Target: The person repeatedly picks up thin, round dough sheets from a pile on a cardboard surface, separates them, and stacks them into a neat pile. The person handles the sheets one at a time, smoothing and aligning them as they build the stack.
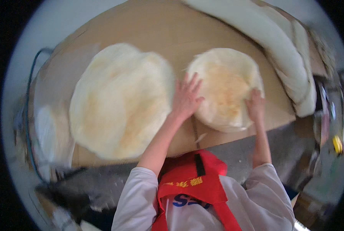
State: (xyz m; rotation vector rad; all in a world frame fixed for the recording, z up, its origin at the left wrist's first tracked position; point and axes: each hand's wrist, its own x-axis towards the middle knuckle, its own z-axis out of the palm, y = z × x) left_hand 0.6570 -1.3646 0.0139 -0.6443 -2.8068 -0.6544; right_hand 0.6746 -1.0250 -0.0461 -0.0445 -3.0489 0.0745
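Note:
Two flat, rounded pieces of cream-white fluffy material, which could be fleece or wadding, lie on a cardboard-covered table. My left hand (188, 96), fingers spread, rests at the left edge of the smaller round piece (224, 83). On that piece's right edge lies my right hand (255, 105), slightly blurred, its fingers close to the material. Neither hand appears to grip anything. The larger piece (120, 101), with an uneven outline and faint tan patches, spreads to the left of my left hand. Whether the smaller piece has several layers cannot be told.
A long, thick cream roll (264, 31) curves along the table's right side. Brown cardboard (166, 26) covers the tabletop. A translucent sheet (53, 130) lies at its left end, beside a blue-green hose or cable (29, 115). A small yellow object (337, 144) is at far right.

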